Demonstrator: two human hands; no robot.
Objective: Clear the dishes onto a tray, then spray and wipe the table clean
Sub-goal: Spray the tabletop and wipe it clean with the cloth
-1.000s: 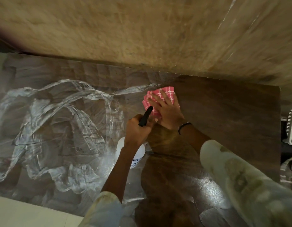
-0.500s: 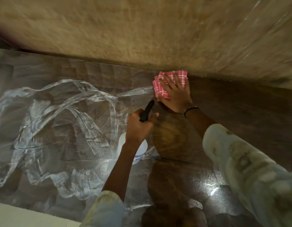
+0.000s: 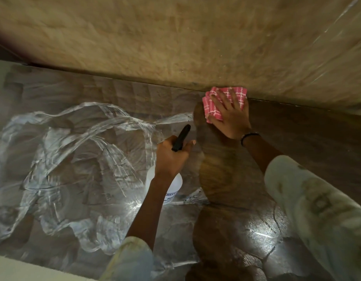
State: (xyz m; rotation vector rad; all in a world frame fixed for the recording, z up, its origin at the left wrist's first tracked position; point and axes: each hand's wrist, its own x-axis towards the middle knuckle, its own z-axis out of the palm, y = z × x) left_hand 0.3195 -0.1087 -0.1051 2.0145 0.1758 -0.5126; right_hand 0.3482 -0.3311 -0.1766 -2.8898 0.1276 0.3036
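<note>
A dark wooden table (image 3: 309,134) fills the view, with wet streaks of spray (image 3: 78,151) over its left half. My right hand (image 3: 230,116) lies flat with spread fingers on a folded pink checked cloth (image 3: 216,104), pressed against the table's far edge by the wall. My left hand (image 3: 171,157) grips the neck of a white spray bottle (image 3: 171,189) with a black nozzle (image 3: 181,137), held upright near the table's middle. No dishes or tray are in view.
A tan stone wall (image 3: 175,41) runs along the table's far edge. A pale floor strip (image 3: 23,268) shows past the near left edge. The table's right half looks dry and darker.
My right hand has slid the pink cloth away from me and to the right, up to the wall edge. The left hand with the bottle has stayed near the same spot.
</note>
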